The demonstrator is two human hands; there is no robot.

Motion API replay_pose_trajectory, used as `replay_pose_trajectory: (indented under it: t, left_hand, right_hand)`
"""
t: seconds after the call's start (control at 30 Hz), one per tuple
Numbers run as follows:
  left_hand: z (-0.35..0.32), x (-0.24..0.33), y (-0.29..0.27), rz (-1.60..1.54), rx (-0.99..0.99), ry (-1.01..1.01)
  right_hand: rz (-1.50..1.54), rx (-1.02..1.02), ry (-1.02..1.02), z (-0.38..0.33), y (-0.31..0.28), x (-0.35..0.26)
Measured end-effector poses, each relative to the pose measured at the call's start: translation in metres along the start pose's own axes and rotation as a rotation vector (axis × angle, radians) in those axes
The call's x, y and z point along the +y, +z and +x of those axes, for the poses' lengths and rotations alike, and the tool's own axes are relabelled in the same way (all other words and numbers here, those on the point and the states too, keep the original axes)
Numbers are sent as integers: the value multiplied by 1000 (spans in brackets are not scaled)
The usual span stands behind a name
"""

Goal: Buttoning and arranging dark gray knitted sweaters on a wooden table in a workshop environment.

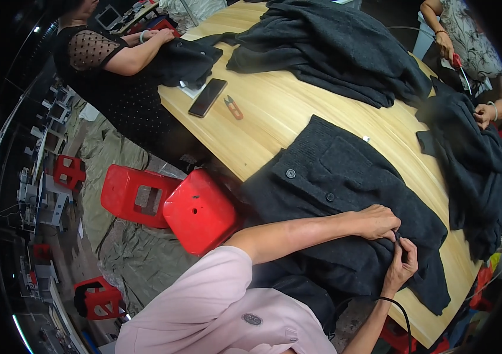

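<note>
A charcoal knitted cardigan [357, 177] with dark round buttons and a ribbed edge lies spread on the wooden table in front of me. My left hand [378, 223] reaches across it with fingers closed, pinching a small bunch of the cardigan's dark fabric. Close below, my right hand [402, 264] grips the same spot between thumb and fingers. The two hands almost meet there, and whatever lies between the fingertips is mostly hidden. Two buttons, the upper one [290, 173] and the lower one [330, 196], show to the left of my hands.
On the wooden table [274, 100] lie a phone [208, 98], orange thread snips [234, 107] and a heap of dark garments [333, 50]. A person at the far left handles a dark garment; another at the right holds a red-handled tool [457, 61]. Red stools [198, 209] stand at left.
</note>
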State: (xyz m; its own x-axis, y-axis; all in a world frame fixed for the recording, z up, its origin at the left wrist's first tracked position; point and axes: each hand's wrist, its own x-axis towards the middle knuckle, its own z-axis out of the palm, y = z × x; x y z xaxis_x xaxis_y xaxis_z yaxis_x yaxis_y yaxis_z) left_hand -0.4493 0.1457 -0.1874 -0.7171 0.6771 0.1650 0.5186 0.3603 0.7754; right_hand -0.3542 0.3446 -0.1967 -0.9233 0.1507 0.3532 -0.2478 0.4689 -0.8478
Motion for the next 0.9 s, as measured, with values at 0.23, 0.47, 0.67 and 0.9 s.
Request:
replay_pose_trajectory:
  t: [0.23,0.47,0.67,0.9]
  left_hand:
    - [1,5,19,47,179,70]
    - [-6,13,19,253,397,127]
    - [-59,14,-8,517,136,308]
    - [-157,-2,-109,595,234,2]
  right_hand:
    - [-185,161,-54,-9,5,3]
    - [-202,160,-213,0,26,-14]
    - [-575,-109,-278,-13,-24,-39]
    - [-470,-98,78,-3,-70,-17]
